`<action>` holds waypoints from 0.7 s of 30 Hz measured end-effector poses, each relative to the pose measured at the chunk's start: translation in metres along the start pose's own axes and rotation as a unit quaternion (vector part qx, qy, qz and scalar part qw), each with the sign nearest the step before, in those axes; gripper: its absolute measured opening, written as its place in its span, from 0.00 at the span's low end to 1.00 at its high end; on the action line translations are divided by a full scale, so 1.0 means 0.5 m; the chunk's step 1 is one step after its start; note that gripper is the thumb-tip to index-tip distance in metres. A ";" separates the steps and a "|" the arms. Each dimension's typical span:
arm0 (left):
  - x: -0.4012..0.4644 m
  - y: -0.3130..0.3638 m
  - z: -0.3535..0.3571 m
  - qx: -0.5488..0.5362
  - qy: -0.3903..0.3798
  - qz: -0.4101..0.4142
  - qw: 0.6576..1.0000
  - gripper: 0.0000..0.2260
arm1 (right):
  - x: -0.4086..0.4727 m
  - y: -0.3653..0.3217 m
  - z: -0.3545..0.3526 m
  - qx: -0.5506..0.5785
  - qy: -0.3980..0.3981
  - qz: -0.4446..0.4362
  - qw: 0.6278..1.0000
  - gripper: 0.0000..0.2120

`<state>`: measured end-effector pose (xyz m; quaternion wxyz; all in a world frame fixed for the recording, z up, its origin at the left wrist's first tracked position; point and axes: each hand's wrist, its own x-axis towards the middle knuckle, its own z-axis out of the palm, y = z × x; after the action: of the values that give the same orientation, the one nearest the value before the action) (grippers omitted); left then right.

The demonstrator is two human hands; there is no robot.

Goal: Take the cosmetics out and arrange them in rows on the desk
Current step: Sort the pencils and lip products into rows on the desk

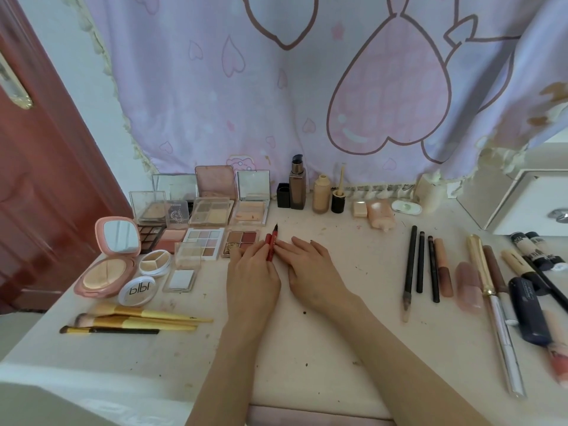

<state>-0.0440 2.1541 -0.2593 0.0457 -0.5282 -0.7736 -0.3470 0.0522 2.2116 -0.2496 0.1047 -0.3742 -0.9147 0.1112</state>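
A red eyeliner pen (271, 245) with a bare black tip pointing away lies between my two hands at the middle of the desk (307, 348). My left hand (250, 276) pinches its barrel from the left. My right hand (310, 264) touches the barrel from the right with its fingertips, fingers nearly straight. Open eyeshadow palettes (204, 238) and a pink powder compact (107, 262) stand in rows at the left. Makeup brushes (135, 321) lie below them. Black pencils (419, 262) and several tubes (491, 287) lie in a row at the right.
Foundation bottles (297, 187) and small jars line the back edge under a lilac curtain (307, 87). A white drawer unit (528, 201) stands at the back right. A red-brown door (37, 179) is at the left. The desk's front edge is near my arms.
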 end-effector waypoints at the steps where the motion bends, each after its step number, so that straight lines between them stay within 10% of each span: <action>1: 0.001 0.000 0.000 0.000 0.001 -0.002 1.000 0.15 | 0.000 0.000 0.001 0.000 0.001 -0.001 1.000 0.25; 9: -0.004 0.014 -0.008 -0.042 0.064 0.066 0.995 0.14 | -0.049 0.032 -0.065 0.197 0.093 0.064 0.974 0.16; 21: -0.039 0.085 0.028 0.039 -0.227 0.229 0.946 0.21 | -0.182 0.180 -0.135 0.008 0.054 0.315 0.947 0.07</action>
<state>0.0045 2.1554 -0.2577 -0.0327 -0.7540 -0.6343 -0.1676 0.1938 2.2184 -0.2207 0.1162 -0.6480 -0.7422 0.1253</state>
